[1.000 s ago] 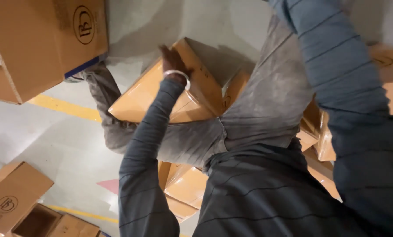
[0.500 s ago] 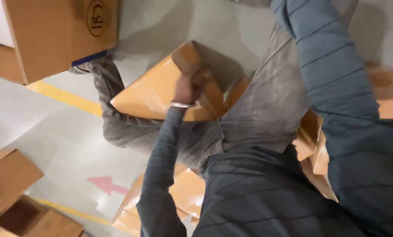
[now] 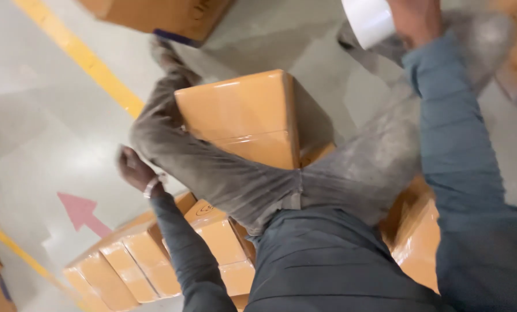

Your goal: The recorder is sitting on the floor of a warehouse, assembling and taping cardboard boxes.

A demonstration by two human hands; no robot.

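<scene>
- Tape roll (image 3: 369,20): white, at the top edge of the view, held up in the right hand (image 3: 415,20), whose grip is closed on it; roll and hand are blurred.
- Box (image 3: 244,118): orange, glossy with film, standing between the person's knees on the grey floor (image 3: 45,127).
- Left hand (image 3: 132,169): out beside the left knee, well apart from the box, grip loose and empty.
- Stacked boxes (image 3: 154,260): orange, just below that hand.
</scene>
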